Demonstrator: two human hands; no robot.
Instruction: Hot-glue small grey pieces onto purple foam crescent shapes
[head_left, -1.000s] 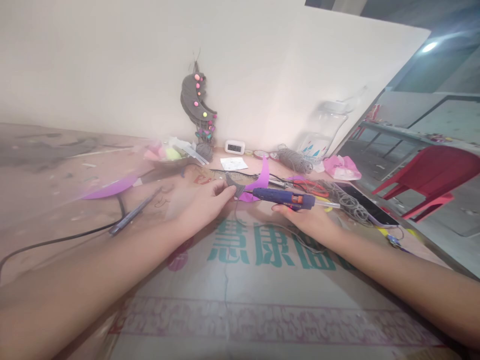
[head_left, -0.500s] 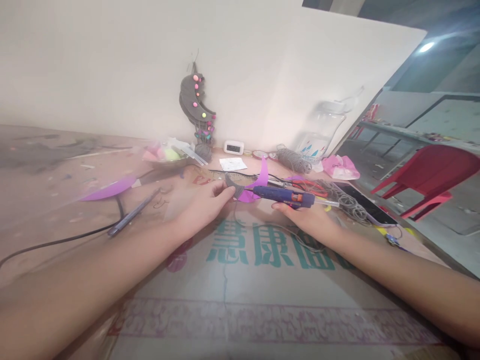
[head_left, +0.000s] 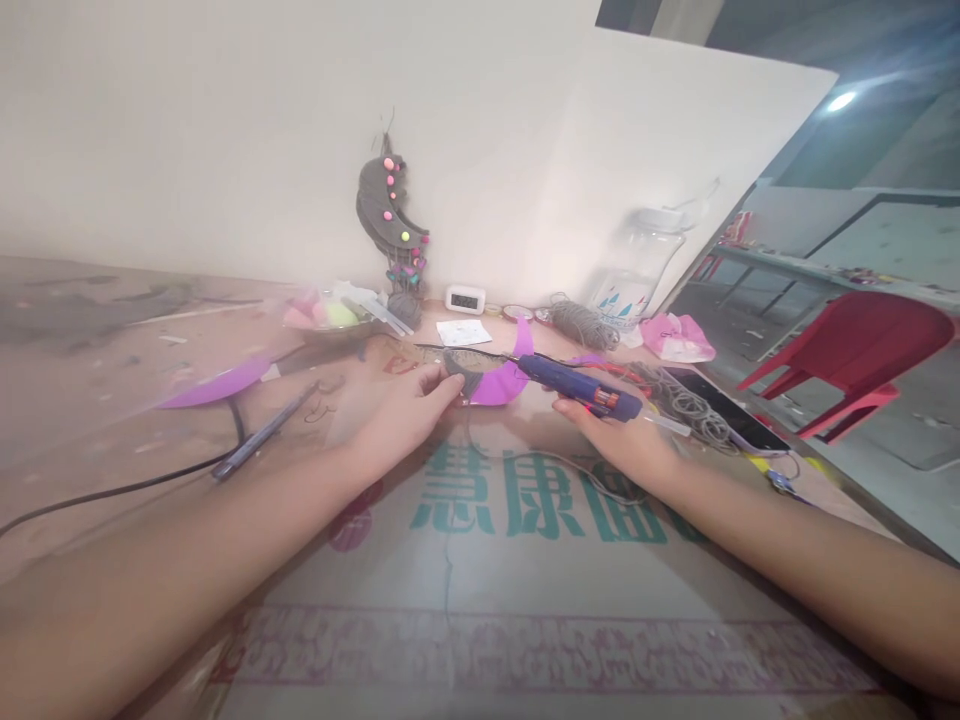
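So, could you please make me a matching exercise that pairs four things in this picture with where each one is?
Things:
1. Blue plastic glue gun
2. Purple crescent partly wrapped in grey yarn
3. Grey moon-shaped ornament with coloured beads
4. Red plastic chair

Places:
A. Hanging against the pale, flat wall
B. Beyond the right edge of the pinkish-brown table
C. In the bare right hand
D. Pinched by the bare left hand

Pairs: 1-C, 2-D, 3-A, 4-B
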